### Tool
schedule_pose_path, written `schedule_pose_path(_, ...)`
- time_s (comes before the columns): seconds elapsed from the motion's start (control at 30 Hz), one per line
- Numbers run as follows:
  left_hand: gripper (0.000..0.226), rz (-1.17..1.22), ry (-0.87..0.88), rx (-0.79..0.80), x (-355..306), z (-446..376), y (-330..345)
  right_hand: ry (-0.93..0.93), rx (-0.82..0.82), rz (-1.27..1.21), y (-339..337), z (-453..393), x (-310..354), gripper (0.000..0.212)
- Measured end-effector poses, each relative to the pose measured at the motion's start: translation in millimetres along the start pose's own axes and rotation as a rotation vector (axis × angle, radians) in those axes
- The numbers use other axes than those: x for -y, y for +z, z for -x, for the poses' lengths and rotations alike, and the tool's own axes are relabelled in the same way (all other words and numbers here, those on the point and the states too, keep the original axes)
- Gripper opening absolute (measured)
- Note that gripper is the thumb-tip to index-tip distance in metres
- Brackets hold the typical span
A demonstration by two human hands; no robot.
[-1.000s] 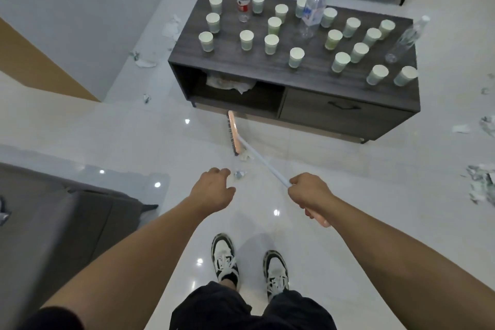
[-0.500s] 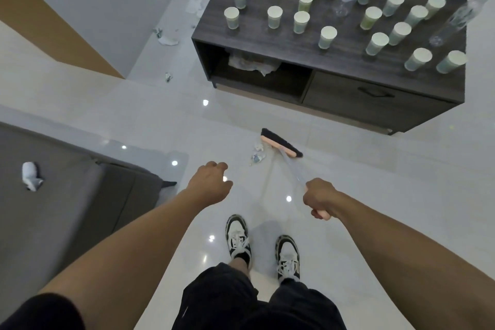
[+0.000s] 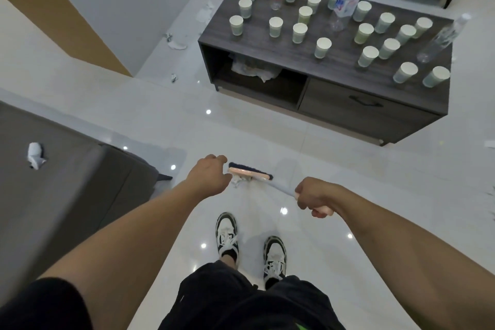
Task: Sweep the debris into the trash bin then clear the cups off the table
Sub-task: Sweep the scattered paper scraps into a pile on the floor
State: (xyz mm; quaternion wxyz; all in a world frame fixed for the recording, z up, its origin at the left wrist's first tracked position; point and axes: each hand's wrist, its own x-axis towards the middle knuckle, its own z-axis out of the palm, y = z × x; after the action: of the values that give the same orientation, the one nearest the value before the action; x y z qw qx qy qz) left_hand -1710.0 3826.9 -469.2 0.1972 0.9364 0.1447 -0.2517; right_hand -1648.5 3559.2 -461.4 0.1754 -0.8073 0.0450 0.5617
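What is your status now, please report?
Right hand grips broom; left hand empty. Debris at broom head. Cups on table.

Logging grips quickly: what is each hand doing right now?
Left hand: open, fingers loosely curled, holding nothing.
Right hand: closed around the broom handle.

Pink broom head (image 3: 250, 173) on floor, paper scrap (image 3: 236, 181) beside, cups (image 3: 322, 47) upright on table (image 3: 281, 57)
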Motion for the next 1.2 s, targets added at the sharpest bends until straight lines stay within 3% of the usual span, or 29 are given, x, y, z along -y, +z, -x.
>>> schedule_pose_path(0.23,0.055,0.038,-0.067,-0.061,13,29,0,-0.085,-0.075,0.043,1,19,22,0.05)
schedule_pose_path(0.5,0.055,0.068,-0.151,-0.08,53,50,-9,-0.137,-0.107,0.015,32,16,68,0.031)
schedule_pose_path(0.6,0.054,0.112,-0.171,-0.09,75,47,-23,-0.144,-0.105,-0.022,44,14,94,0.035)
schedule_pose_path(0.8,0.053,0.206,-0.181,-0.165,135,18,-66,-0.163,-0.135,0.008,59,3,175,0.036)
schedule_pose_path(1.0,0.055,0.273,-0.204,-0.152,211,-10,-109,-0.165,-0.162,0.005,78,-18,278,0.035)
schedule_pose_path(1.2,0.057,0.338,-0.29,-0.141,266,-24,-135,-0.182,-0.19,-0.012,95,-37,339,0.037)
